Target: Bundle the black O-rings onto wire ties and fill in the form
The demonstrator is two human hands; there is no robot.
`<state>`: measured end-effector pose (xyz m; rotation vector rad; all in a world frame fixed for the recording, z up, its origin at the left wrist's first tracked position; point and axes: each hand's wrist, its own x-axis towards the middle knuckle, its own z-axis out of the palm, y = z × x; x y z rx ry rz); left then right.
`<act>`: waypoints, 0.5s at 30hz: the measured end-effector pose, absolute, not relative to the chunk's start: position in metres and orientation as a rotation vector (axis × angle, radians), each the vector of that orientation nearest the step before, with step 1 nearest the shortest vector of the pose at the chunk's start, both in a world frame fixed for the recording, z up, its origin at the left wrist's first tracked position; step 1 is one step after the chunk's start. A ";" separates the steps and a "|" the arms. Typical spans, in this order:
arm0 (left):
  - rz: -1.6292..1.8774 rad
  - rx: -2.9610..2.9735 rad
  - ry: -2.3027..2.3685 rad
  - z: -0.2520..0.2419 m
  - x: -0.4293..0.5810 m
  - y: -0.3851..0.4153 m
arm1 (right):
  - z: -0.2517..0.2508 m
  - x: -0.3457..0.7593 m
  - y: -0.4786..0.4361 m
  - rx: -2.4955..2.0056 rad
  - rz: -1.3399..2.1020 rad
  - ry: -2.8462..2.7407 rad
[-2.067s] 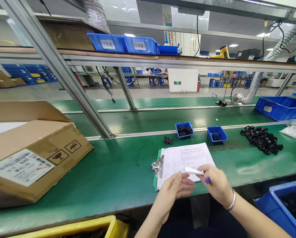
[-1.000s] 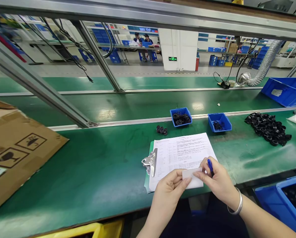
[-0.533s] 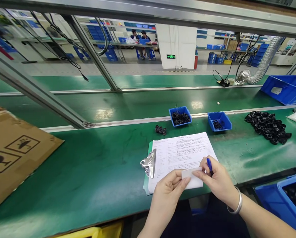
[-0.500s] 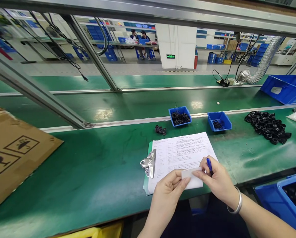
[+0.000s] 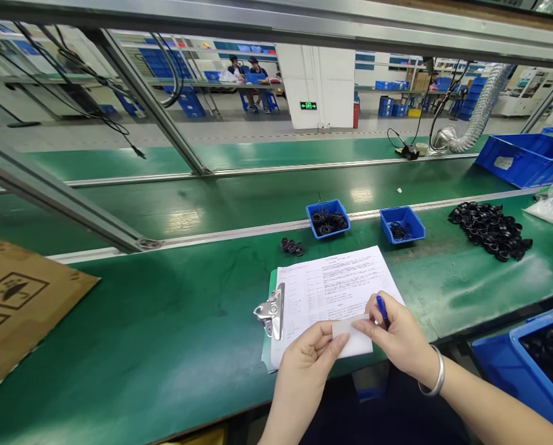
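Note:
Both my hands hold a small white paper slip (image 5: 352,332) over the near edge of a clipboard (image 5: 271,290) with a printed sheet (image 5: 336,287). My left hand (image 5: 307,361) pinches the slip's left end between thumb and fingers. My right hand (image 5: 397,337) pinches the right end and also keeps a blue pen (image 5: 381,307) tucked between its fingers. A silver bangle (image 5: 432,374) sits on my right wrist. The clipboard's metal clip (image 5: 270,311) points left.
Two small blue trays (image 5: 327,217) (image 5: 401,224) hold black rings; a little cluster (image 5: 292,246) and a big pile of black parts (image 5: 490,228) lie on the green bench (image 5: 165,309). A cardboard box (image 5: 17,303) sits left, blue bins (image 5: 536,358) (image 5: 518,157) right. Slanted metal struts (image 5: 72,204) cross behind.
My view has shifted right, so the box and everything else slid left. My hands keep the same pinch on the slip, now a touch nearer the sheet's lower edge.

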<state>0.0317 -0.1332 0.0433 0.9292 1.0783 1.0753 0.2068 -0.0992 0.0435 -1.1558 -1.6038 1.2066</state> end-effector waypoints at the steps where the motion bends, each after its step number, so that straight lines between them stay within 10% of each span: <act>1: 1.090 0.931 1.099 0.043 0.033 -0.134 | 0.043 0.207 -0.099 -1.156 1.211 -1.602; 15: 1.049 1.047 1.184 0.047 0.029 -0.136 | 0.052 0.211 -0.089 -1.131 1.218 -1.560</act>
